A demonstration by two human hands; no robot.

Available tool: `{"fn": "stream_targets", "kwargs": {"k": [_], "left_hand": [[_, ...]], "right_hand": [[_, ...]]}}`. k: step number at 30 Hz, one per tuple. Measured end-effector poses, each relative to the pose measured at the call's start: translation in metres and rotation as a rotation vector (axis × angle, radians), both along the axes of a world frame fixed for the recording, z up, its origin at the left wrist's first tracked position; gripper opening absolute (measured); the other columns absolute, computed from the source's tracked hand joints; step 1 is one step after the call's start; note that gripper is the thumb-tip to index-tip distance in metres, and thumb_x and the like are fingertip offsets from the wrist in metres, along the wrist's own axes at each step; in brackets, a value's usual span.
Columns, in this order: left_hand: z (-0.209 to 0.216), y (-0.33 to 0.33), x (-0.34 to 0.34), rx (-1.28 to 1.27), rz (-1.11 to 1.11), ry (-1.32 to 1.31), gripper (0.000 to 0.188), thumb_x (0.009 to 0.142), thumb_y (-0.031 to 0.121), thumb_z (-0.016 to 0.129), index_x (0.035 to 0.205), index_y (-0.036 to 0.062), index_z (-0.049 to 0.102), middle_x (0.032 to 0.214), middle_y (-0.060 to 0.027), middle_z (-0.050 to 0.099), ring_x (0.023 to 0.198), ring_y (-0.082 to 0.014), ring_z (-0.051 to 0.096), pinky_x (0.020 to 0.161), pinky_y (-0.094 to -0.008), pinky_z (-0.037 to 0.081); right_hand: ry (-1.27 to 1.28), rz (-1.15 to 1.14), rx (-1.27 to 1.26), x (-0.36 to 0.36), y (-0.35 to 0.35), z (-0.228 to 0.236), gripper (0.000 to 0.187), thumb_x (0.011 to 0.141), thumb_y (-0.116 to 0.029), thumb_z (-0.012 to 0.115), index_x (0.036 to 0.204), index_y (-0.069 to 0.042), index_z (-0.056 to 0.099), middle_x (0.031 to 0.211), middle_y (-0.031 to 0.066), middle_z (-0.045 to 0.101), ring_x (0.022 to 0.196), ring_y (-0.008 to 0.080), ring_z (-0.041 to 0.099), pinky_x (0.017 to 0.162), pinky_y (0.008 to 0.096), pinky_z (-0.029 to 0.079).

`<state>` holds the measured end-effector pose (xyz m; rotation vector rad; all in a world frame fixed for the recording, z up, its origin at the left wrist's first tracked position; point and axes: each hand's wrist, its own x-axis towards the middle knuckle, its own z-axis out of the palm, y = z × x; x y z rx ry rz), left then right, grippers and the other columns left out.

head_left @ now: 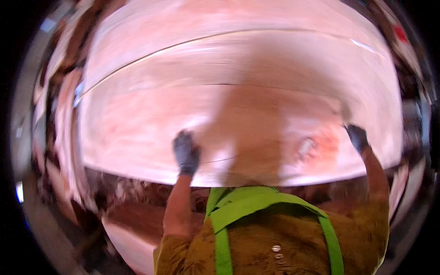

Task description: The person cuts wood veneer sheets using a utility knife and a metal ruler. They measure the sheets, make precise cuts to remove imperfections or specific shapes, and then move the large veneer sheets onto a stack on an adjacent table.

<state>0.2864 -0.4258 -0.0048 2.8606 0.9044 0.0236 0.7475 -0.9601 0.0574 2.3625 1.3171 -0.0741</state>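
A broad, pale pinkish panel (151, 110) lies in front of me, with thin dark seams running across it. My left hand (186, 149), in a dark grey glove, rests on its near left part, fingers pointing away from me and holding nothing I can see. Near the right side, my right hand (356, 136), gloved alike, is closed. A small thin dark tip shows at its fingers, too blurred to name. Between the hands, closer to the right one, a whitish mark (307, 145) sits inside a deeper orange-pink patch.
A long pale strip (160, 46) or edge curves across the panel's far part. Rough pale pieces (68, 133) stand along the left side. Below the near edge is reddish-brown clutter (142, 195). My shadow falls over the middle of the panel.
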Motion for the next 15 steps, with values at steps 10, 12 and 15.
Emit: {"fn": "stream_targets", "kwargs": {"k": [10,12,15], "left_hand": [[0.017,0.009,-0.033,-0.076,-0.032,-0.234,0.063,0.084,0.032,0.051,0.139,0.0064,0.033,0.145,-0.0192,0.027,0.136,-0.0355,0.023,0.111,-0.0487,0.015],[0.008,0.011,-0.043,-0.176,-0.025,-0.36,0.063,0.084,0.031,0.051,0.139,0.0068,0.034,0.146,-0.0188,0.027,0.136,-0.0351,0.023,0.11,-0.0512,0.015],[0.048,0.055,-0.056,-0.144,-0.094,-0.403,0.056,0.083,0.026,0.052,0.134,0.0063,0.039,0.139,-0.0194,0.036,0.131,-0.0359,0.03,0.107,-0.0554,0.019]], "right_hand": [[0.634,0.186,0.675,-0.263,0.405,0.016,0.013,0.089,-0.019,0.052,0.093,-0.009,0.06,0.082,0.015,0.063,0.073,0.0357,0.06,0.06,0.0452,0.045],[0.628,0.222,0.676,-0.292,0.454,0.02,0.012,0.089,-0.019,0.051,0.092,-0.01,0.058,0.078,0.0157,0.062,0.07,0.0368,0.06,0.058,0.0465,0.044],[0.566,0.241,0.673,-0.318,0.519,0.012,0.013,0.09,-0.021,0.05,0.094,-0.01,0.056,0.073,0.0168,0.061,0.067,0.0378,0.06,0.055,0.0473,0.044]]}}
